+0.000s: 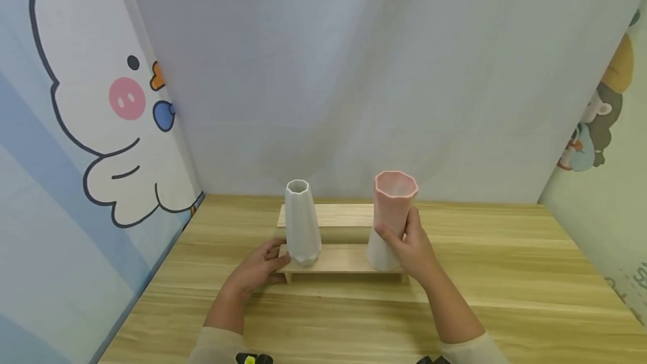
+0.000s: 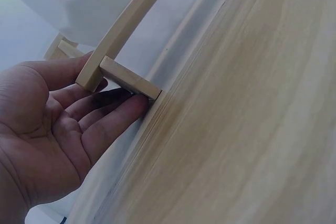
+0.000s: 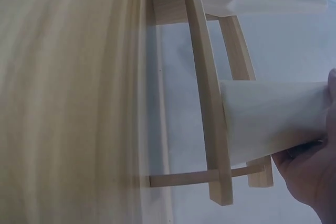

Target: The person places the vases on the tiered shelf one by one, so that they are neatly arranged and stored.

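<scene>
A two-step wooden rack (image 1: 343,262) stands on the table in the head view. On the left of its lower step a white faceted vase (image 1: 302,223) is upright. My left hand (image 1: 256,267) holds the left end of that step; the left wrist view shows the thumb at the board's end and the fingers around the short leg (image 2: 130,78). A pink-to-white vase (image 1: 393,215) with an open, angular rim stands at the lower step's right. My right hand (image 1: 418,249) grips it from the right side, thumb in front. In the right wrist view the vase's base (image 3: 273,116) meets the board.
The wooden table (image 1: 323,319) runs back to a pale curtain (image 1: 343,83). A cartoon-printed panel (image 1: 116,145) borders the left side, a light green printed wall (image 1: 606,201) the right. The rack's higher step (image 1: 343,215) lies behind the two vases.
</scene>
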Demonstrator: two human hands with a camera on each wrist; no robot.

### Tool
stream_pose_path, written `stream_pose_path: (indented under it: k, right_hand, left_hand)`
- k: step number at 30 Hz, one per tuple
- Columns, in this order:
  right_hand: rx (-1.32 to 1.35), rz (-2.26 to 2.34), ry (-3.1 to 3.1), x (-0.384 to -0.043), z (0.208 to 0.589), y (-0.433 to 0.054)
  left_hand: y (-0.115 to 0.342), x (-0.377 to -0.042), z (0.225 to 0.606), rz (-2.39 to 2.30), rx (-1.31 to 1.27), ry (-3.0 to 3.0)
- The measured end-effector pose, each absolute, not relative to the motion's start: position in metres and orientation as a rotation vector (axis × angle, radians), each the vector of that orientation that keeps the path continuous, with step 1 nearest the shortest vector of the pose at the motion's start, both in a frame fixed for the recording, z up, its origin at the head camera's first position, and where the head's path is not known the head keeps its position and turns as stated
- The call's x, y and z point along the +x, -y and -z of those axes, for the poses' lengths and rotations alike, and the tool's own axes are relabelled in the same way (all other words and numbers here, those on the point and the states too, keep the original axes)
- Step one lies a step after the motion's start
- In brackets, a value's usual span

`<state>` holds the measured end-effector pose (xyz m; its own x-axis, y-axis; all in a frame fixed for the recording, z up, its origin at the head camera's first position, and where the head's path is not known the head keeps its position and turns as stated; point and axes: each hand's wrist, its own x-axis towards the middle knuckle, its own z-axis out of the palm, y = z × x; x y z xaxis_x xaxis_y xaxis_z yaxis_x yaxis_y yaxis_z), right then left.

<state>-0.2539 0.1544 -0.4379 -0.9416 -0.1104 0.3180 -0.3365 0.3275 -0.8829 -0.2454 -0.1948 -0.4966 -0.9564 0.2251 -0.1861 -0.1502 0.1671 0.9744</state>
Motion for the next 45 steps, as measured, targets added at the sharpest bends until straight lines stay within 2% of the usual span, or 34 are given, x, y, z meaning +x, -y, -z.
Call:
stream_pose_path:
  k: [33, 45]
  right_hand:
    - [0.544, -1.785, 2.311, -0.253, 0.435, -0.156]
    - [0.610, -1.702, 2.284, -0.256, 0.435, -0.172]
  left_hand:
    - [0.200, -0.246, 0.498, -1.862, 0.088, -2.187]
    - [0.209, -0.244, 0.476, -1.667, 0.121, -2.482]
